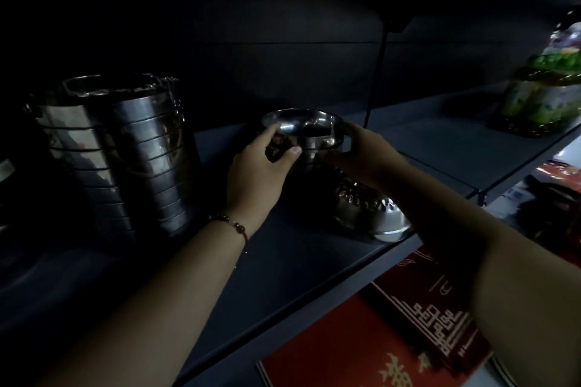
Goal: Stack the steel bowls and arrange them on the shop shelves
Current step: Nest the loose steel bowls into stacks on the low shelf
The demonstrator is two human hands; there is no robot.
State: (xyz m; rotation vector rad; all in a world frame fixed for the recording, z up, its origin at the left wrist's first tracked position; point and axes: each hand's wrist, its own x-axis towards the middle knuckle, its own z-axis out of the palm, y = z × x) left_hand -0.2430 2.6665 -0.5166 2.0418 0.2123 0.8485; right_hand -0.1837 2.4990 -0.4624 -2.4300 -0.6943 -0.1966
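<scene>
Hands: left (256,166), right (361,154) gripping bowl (303,127) between.

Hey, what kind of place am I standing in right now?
Most likely a dim household-goods shop aisle. Tall stacks of steel bowls stand on a long dark shelf, packaged goods sit further along it, and red boxes lie below.

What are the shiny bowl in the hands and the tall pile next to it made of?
The round shiny bowl, held by the left hand and right hand, looks like polished steel: it mirrors light like metal. The tall stack of silvery bowls looks the same, with bright streaks on each rim. The dark shelf seems matte painted metal, though dim light leaves that unsure.
</scene>
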